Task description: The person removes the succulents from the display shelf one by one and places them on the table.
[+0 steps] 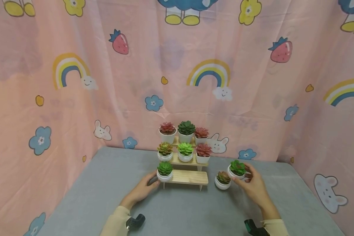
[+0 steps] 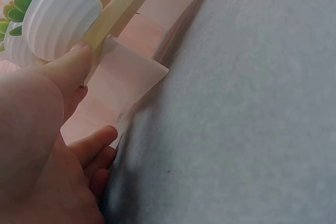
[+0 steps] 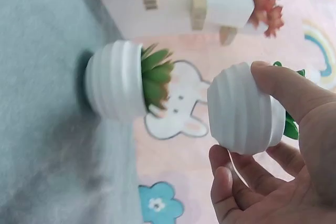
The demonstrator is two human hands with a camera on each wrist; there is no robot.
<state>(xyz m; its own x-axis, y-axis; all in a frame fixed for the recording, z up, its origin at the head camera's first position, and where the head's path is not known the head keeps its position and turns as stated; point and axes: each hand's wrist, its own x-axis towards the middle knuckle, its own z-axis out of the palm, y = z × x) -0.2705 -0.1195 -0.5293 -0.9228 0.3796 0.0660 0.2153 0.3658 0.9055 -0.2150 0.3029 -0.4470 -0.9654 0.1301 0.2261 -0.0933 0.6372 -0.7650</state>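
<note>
A three-tier plant stand (image 1: 191, 177) with wooden boards holds small potted succulents. On the left end of its lowest board sits a green succulent in a ribbed white pot (image 2: 63, 19). My left hand (image 1: 142, 188) grips that end of the stand, the thumb at the board's edge beside the pot. Off to the right, my right hand (image 1: 255, 185) holds another green succulent in a ribbed white pot (image 3: 241, 109) above the table, thumb on one side and fingers on the other. Just left of it, a brownish-green succulent in a white pot (image 1: 222, 181) stands on the table.
On the middle board are a yellow-red succulent (image 1: 165, 149), a light green one (image 1: 185, 149) and a red one (image 1: 203, 150). The top board carries two red succulents and a dark green one (image 1: 186, 128). A pink patterned curtain (image 1: 177, 65) hangs behind the grey table (image 1: 112, 173).
</note>
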